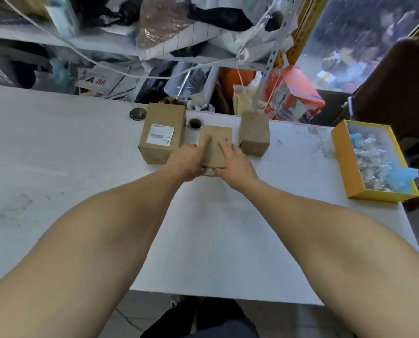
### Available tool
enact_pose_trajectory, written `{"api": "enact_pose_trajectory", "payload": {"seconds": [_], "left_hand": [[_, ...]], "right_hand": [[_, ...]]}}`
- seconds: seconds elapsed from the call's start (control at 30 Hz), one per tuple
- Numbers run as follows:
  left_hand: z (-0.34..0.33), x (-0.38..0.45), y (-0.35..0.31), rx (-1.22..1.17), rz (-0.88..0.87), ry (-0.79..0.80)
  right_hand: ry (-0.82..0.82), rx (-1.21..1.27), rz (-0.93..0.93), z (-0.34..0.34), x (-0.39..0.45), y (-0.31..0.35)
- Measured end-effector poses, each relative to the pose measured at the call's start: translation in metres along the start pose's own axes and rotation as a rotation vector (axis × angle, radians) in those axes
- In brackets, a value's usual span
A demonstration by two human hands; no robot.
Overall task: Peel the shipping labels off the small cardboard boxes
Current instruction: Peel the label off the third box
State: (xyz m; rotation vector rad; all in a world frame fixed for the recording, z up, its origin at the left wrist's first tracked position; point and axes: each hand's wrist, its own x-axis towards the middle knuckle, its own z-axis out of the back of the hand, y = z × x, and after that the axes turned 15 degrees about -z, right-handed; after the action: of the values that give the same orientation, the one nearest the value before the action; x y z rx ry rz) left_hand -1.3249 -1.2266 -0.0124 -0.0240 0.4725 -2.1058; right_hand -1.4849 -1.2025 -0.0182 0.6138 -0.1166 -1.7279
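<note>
Cardboard, brown — small middle box (215, 148) on the white tabletop (57, 147), clasped between left hand (187, 162) and right hand (235, 164), fingers closed on it, likely steadying for peeling. Left of it, larger cardboard box (163, 132) with white shipping label (160, 135); right — bare cardboard box (254, 134).

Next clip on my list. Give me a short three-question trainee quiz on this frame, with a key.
1. True or false: the left box still carries a white label.
2. What are both hands gripping? A) the middle box B) the yellow tray C) the right box
3. Fill in: the yellow tray at the table's right edge holds crumpled ____ scraps.

Key:
1. True.
2. A: the left hand and right hand hold the middle box; the right box stands untouched.
3. White and blue.
</note>
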Motion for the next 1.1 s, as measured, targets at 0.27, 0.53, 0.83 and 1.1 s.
{"api": "enact_pose_trajectory", "payload": {"seconds": [0.27,0.53,0.83,1.1], "left_hand": [[0.011,0.074,0.028,-0.059,0.053,-0.009],[-0.013,0.1,0.047,-0.069,0.074,0.089],[-0.004,0.097,0.048,0.03,0.028,0.045],[0.034,0.044,0.099,0.136,0.029,-0.089]], "right_hand": [[0.029,-0.017,-0.013,0.016,0.083,0.016],[0.107,-0.059,-0.053,-0.001,0.112,0.006],[0.035,-0.183,-0.013,0.006,0.108,0.018],[0.044,-0.107,0.116,-0.003,0.09,0.086]]}}
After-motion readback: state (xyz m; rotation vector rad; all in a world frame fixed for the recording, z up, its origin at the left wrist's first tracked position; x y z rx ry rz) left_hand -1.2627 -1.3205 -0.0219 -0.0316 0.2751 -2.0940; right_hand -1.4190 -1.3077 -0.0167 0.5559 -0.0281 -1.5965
